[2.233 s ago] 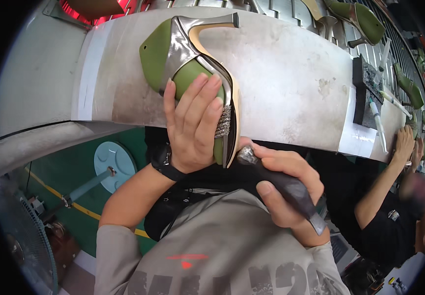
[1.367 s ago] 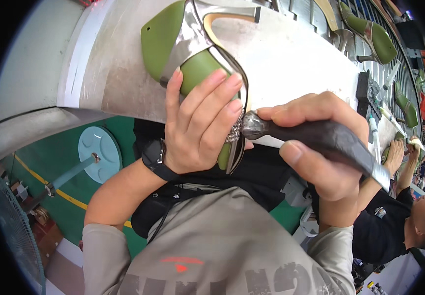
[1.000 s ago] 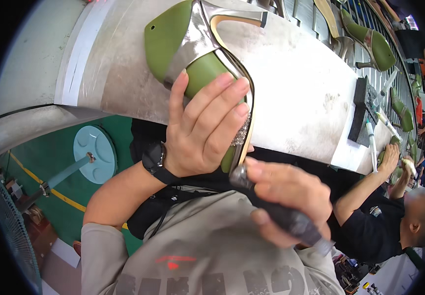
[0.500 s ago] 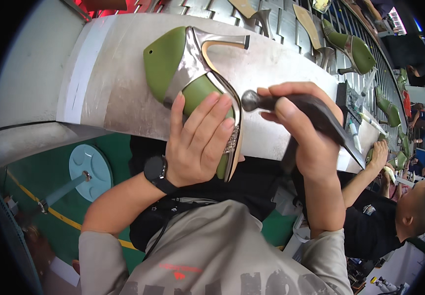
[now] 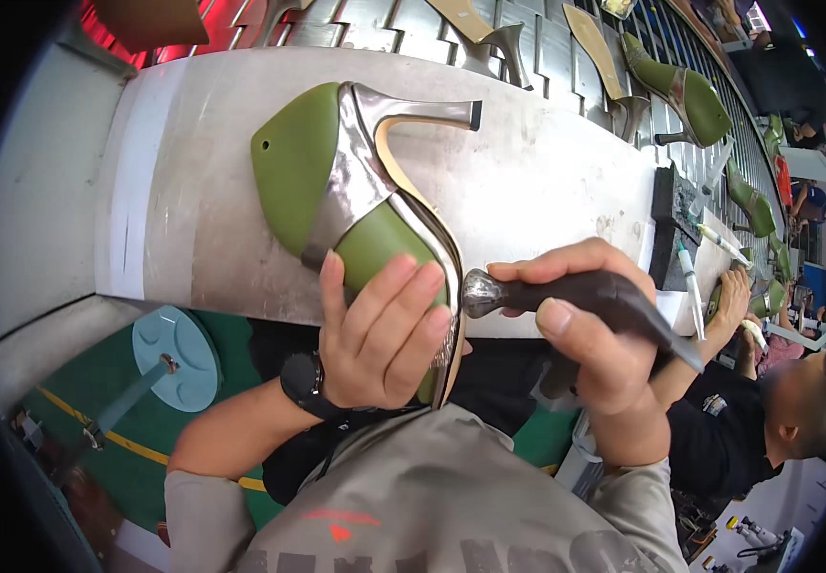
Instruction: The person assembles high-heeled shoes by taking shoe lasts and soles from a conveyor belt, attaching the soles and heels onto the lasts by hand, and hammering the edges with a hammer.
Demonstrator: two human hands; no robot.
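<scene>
One heeled shoe (image 5: 365,205) lies near 11 o'clock on the bench (image 5: 547,191), toe at 6, heel tip at 1. Heel and sole look in place; edge work seems underway, amount left unclear. Left hand (image 5: 375,344): fingers slightly spread, clasping the front part. Right hand (image 5: 613,349): thumb and fingers pinch one round-headed dark tool (image 5: 585,296) at the shoe's 3 o'clock edge, contact unclear. Elsewhere: two heeled soles (image 5: 596,50) near 1, one green shoe (image 5: 685,95) at 2, more beyond, uncountable.
</scene>
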